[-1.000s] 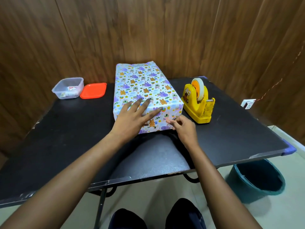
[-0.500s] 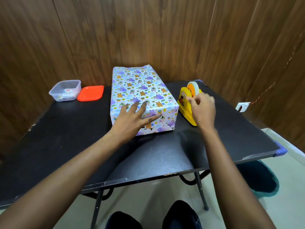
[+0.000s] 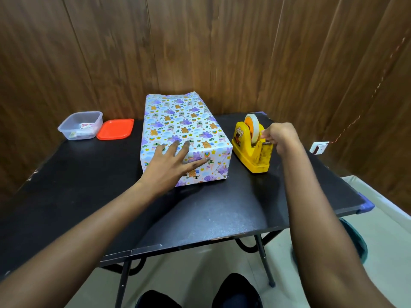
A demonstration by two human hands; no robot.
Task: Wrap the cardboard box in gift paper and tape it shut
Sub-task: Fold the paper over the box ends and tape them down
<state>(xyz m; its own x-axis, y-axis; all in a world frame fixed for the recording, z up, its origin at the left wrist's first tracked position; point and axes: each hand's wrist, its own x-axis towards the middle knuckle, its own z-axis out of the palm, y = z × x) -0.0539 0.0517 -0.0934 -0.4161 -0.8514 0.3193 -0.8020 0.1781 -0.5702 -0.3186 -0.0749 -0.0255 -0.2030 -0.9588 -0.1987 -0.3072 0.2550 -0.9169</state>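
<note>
The box [image 3: 180, 123], covered in white gift paper with purple and orange animals, lies lengthwise on the black table [image 3: 89, 196]. My left hand [image 3: 171, 165] presses flat on its near end, fingers spread over the folded paper. Right of the box stands a yellow tape dispenser [image 3: 251, 150] with a roll of tape [image 3: 252, 126]. My right hand [image 3: 279, 136] is at the dispenser's cutter end, its fingers pinched on the tape end there.
A clear plastic tub [image 3: 81, 125] and its orange lid [image 3: 115, 128] sit at the table's far left. A teal bin [image 3: 355, 238] stands on the floor under the right edge. Wooden wall panels close off the back.
My right hand left the box's near right corner, went to the tape dispenser, and now pinches at its cutter. The left hand stayed pressed on the box.
</note>
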